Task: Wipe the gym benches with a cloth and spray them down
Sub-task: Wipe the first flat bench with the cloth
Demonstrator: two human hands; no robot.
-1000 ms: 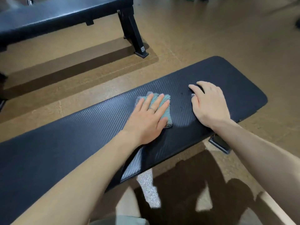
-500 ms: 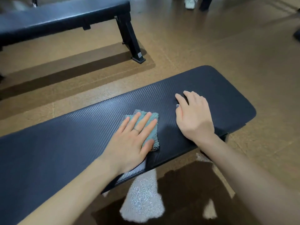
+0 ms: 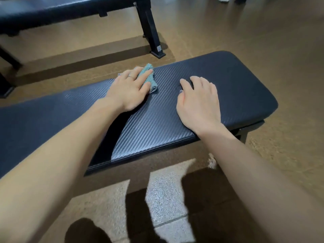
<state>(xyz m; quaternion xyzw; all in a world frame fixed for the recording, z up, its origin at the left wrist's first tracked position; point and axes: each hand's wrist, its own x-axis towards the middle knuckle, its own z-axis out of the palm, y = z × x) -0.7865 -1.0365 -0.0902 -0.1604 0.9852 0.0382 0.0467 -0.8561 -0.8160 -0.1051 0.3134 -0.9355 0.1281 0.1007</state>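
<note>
While you wipe: press flat, overlap strokes.
Left hand (image 3: 128, 88): fingers straight on cloth (image 3: 148, 77).
Right hand (image 3: 198, 104): relaxed, steadying bench (image 3: 228, 85).

On the bench (image 3: 228, 85), the left hand (image 3: 128, 89) lies on the cloth (image 3: 148, 76) at the far edge; the right hand (image 3: 198, 104) rests to its right.

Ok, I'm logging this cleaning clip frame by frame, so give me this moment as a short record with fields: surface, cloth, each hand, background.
surface: near bench, black textured pad
cloth: teal cloth, bunched at the pad's far edge
left hand: left hand presses flat on the cloth, fingers straight, ring on one finger
right hand: right hand rests on the pad, holds nothing, apart from the cloth
background: second bench beyond, on a brown floor
spray bottle: not in view
</note>
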